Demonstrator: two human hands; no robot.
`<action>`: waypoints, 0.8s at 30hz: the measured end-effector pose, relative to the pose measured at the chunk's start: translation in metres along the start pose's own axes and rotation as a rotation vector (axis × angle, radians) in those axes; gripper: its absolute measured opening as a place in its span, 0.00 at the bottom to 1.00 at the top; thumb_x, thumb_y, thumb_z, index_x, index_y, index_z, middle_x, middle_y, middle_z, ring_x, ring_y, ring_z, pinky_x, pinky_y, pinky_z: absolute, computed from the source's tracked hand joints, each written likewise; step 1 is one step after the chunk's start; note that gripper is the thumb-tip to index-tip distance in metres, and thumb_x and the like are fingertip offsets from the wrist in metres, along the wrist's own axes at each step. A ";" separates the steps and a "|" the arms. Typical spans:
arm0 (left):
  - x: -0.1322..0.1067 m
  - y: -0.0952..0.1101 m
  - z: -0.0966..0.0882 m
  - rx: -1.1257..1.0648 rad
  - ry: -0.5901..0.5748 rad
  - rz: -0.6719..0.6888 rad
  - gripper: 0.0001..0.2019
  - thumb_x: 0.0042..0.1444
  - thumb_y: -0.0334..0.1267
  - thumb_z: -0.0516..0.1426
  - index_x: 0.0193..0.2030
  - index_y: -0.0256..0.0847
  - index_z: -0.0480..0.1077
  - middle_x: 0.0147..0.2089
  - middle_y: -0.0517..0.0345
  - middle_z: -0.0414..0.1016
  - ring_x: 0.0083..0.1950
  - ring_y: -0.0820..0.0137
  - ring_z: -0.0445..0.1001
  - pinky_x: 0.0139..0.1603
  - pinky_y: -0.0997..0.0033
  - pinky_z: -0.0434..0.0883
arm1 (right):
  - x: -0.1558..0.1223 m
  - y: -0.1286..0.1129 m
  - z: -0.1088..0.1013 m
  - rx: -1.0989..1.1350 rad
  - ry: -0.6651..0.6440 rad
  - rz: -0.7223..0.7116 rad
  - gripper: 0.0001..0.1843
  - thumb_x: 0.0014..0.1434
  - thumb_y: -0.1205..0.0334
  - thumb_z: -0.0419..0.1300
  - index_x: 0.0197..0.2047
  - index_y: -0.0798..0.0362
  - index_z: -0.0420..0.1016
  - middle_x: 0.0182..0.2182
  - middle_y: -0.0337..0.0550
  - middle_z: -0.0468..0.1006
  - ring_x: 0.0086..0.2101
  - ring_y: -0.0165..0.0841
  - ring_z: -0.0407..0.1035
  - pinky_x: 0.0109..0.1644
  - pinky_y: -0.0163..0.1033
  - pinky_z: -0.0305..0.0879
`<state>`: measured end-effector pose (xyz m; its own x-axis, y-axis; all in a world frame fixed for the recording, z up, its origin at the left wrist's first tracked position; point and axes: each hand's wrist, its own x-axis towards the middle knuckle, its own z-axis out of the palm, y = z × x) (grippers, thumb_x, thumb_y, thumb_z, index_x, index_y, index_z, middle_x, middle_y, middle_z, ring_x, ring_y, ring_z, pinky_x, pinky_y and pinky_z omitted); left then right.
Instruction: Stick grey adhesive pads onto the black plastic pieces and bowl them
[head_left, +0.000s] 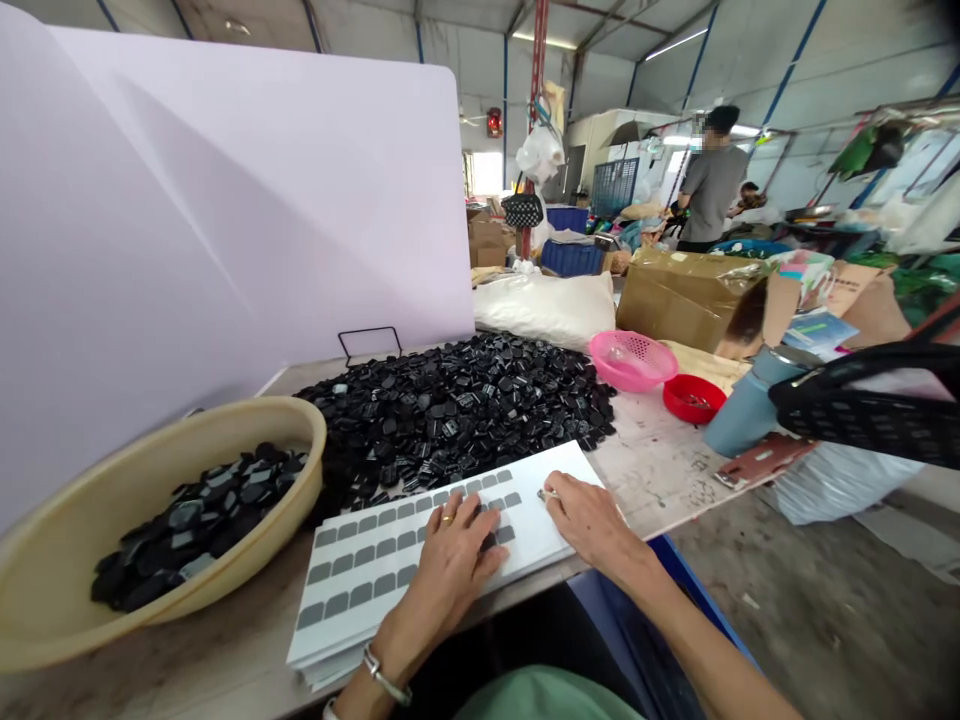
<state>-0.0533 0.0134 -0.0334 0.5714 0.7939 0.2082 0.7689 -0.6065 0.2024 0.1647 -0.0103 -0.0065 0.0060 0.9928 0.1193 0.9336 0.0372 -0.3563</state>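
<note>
A stack of white sheets (555, 475) lies slantwise at the table's front edge, with rows of grey rounded-square stickers (364, 555) on the top sheet. My left hand (457, 560) rests on that sheet, fingers apart, over the right part of the sticker rows and covering some of them. Just right of the rows, my right hand (589, 520) is closed in a pinch at the sheet's bare end. A small metal tip (543, 494) pokes out from its fingers; the rest of the tool is hidden. Behind the sheets spreads a heap of small black plastic pieces (465, 400).
A cream basin (311, 440) with more black pieces stands at left, before a pale partition (300, 200). At right are a pink colander (634, 362), a red bowl (691, 400), a blue-grey bottle (739, 405) and a cardboard box (682, 295). A person (712, 185) stands farther back.
</note>
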 end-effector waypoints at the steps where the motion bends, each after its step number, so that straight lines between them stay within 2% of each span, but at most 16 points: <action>1: 0.003 0.001 0.000 -0.002 -0.004 0.002 0.20 0.57 0.41 0.57 0.57 0.46 0.68 0.62 0.47 0.65 0.65 0.49 0.58 0.60 0.45 0.60 | 0.003 -0.003 0.000 -0.032 -0.014 -0.017 0.10 0.62 0.68 0.48 0.41 0.52 0.69 0.36 0.45 0.78 0.35 0.37 0.72 0.35 0.37 0.54; 5: 0.012 0.005 0.006 0.003 -0.053 0.142 0.24 0.58 0.47 0.55 0.61 0.48 0.63 0.67 0.48 0.59 0.68 0.46 0.51 0.62 0.40 0.55 | 0.012 -0.012 0.004 -0.127 -0.071 -0.087 0.09 0.61 0.68 0.49 0.39 0.53 0.69 0.36 0.46 0.77 0.34 0.38 0.73 0.34 0.38 0.53; 7: 0.013 0.006 0.012 0.004 -0.080 0.188 0.26 0.59 0.52 0.53 0.63 0.49 0.62 0.66 0.47 0.59 0.68 0.45 0.51 0.61 0.38 0.54 | 0.014 -0.015 0.005 -0.152 -0.096 -0.116 0.08 0.61 0.67 0.49 0.39 0.53 0.69 0.37 0.45 0.76 0.34 0.38 0.73 0.34 0.38 0.53; 11: 0.013 0.006 0.015 -0.003 -0.113 0.178 0.28 0.59 0.54 0.51 0.64 0.50 0.60 0.67 0.46 0.59 0.68 0.44 0.50 0.61 0.36 0.52 | 0.015 -0.016 0.005 -0.156 -0.125 -0.139 0.08 0.62 0.67 0.48 0.39 0.52 0.68 0.37 0.44 0.75 0.34 0.37 0.72 0.34 0.38 0.53; 17: 0.014 0.008 0.011 -0.027 -0.144 0.155 0.29 0.58 0.50 0.55 0.66 0.52 0.56 0.68 0.45 0.57 0.69 0.43 0.50 0.62 0.34 0.51 | 0.019 -0.017 0.005 -0.079 -0.133 -0.126 0.09 0.63 0.67 0.47 0.37 0.52 0.68 0.35 0.45 0.75 0.33 0.38 0.72 0.34 0.39 0.53; 21: 0.016 0.011 0.007 -0.045 -0.171 0.137 0.30 0.57 0.48 0.56 0.66 0.50 0.57 0.68 0.44 0.56 0.69 0.42 0.48 0.61 0.32 0.51 | 0.023 -0.016 0.009 0.040 -0.115 -0.108 0.08 0.61 0.65 0.48 0.36 0.53 0.69 0.34 0.45 0.75 0.32 0.37 0.70 0.35 0.38 0.53; 24: 0.016 0.015 0.002 -0.075 -0.196 0.120 0.29 0.58 0.49 0.56 0.66 0.51 0.57 0.68 0.44 0.56 0.69 0.43 0.48 0.62 0.32 0.51 | 0.028 -0.011 0.007 0.194 -0.118 -0.105 0.07 0.59 0.65 0.51 0.32 0.53 0.68 0.29 0.41 0.73 0.29 0.34 0.68 0.33 0.37 0.54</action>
<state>-0.0327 0.0171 -0.0290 0.7080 0.7047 0.0471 0.6726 -0.6931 0.2595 0.1523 0.0175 -0.0055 -0.1397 0.9884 0.0600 0.8408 0.1504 -0.5201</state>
